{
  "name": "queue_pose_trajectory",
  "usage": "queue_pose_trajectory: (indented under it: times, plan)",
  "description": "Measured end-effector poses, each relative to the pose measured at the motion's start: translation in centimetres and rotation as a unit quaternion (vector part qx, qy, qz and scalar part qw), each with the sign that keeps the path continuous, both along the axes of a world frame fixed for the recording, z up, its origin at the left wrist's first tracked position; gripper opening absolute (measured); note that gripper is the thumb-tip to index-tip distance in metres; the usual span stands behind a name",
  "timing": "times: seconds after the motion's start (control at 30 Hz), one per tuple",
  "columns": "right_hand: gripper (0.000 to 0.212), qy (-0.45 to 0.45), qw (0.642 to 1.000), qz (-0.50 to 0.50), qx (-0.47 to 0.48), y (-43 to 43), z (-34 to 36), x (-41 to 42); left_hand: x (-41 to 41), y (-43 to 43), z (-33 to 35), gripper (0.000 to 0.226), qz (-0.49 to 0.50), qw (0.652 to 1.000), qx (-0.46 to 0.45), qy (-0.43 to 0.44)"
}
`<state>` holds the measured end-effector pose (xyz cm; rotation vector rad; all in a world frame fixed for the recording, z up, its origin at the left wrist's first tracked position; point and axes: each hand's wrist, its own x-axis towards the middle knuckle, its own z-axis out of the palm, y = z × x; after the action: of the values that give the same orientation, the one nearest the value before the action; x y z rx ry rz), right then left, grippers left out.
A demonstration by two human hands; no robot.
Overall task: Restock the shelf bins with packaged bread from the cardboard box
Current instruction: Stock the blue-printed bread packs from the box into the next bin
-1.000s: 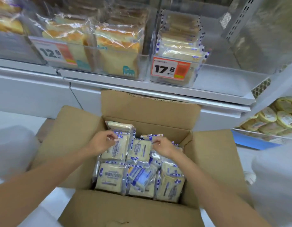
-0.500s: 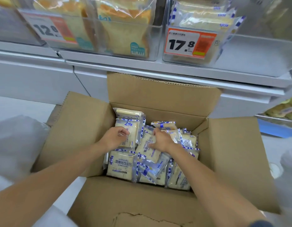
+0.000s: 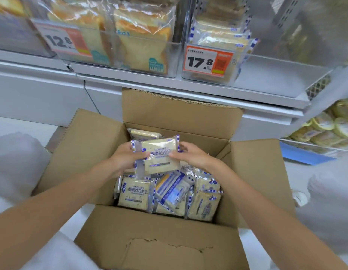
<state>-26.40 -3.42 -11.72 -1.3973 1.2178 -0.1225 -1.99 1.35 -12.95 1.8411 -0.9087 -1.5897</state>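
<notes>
Bread pkg (image 3: 157, 157), both hands' grip, above box (image 3: 161, 234)

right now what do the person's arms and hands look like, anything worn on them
Both forearms are bare, with no sleeves in view. The left hand shows no gloves, rings or watch. The right hand is ungloved too; a tiny glint near its wrist is too small to identify.

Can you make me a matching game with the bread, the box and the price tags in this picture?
Things:
1. Blue-and-white wrapped bread packet
2. Brown cardboard box
3. Orange-edged 17.8 price tag
4. Orange-edged 12.8 price tag

Places or states:
A. On the clear bin of blue-trimmed packets
B. Held between the left hand and the right hand
C. On the clear bin of golden toast loaves
D. Open, below the shelf, full of packets

Pairs: 1-B, 2-D, 3-A, 4-C
</notes>
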Motion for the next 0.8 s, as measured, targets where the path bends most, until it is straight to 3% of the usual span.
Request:
queue_pose_trajectory:
  times: [0.13,0.23,0.3,0.37,0.47,0.5,0.53,0.7,0.77,0.8]
  plan:
    - [0.039,0.135,0.967,0.189,-0.103,1.8,-3.5,-1.3,1.9,0.5,-1.4,0.033,0.018,0.998,-0.026,-0.056]
    - [0.066,0.239,0.906,0.334,-0.105,3.1,-7.5,-1.7,2.2,0.9,-2.2,0.029,0.015,0.997,-0.022,-0.066]
    - [0.082,0.277,0.859,0.402,-0.154,3.8,-9.4,-2.0,2.2,1.1,-2.7,0.017,0.009,0.998,-0.016,-0.06]
    - [0.074,0.268,0.849,0.402,-0.216,4.3,-10.2,-2.1,2.1,1.4,-2.8,0.014,0.005,0.998,-0.015,-0.053]
    - [0.028,0.176,0.938,0.23,-0.19,2.7,-8.9,-1.9,2.2,1.3,-3.0,0.024,0.004,0.998,-0.027,-0.054]
    - [0.021,0.165,0.947,0.202,-0.189,1.8,-8.1,-1.9,2.1,1.3,-2.9,0.022,0.007,0.998,-0.029,-0.05]
    - [0.023,0.179,0.936,0.22,-0.206,0.9,-7.5,-2.0,1.9,1.3,-2.7,0.02,0.011,0.998,-0.032,-0.044]
    - [0.081,0.29,0.836,0.42,-0.201,2.5,-8.4,-1.2,1.2,1.5,-2.3,0.023,0.009,0.999,-0.03,-0.033]
    - [0.081,0.303,0.815,0.433,-0.239,3.7,-9.7,-1.2,1.0,1.7,-2.5,0.023,0.006,0.999,-0.028,-0.026]
    - [0.077,0.292,0.822,0.416,-0.258,3.7,-9.9,-1.2,0.9,1.8,-2.5,0.024,0.001,0.999,-0.028,-0.026]
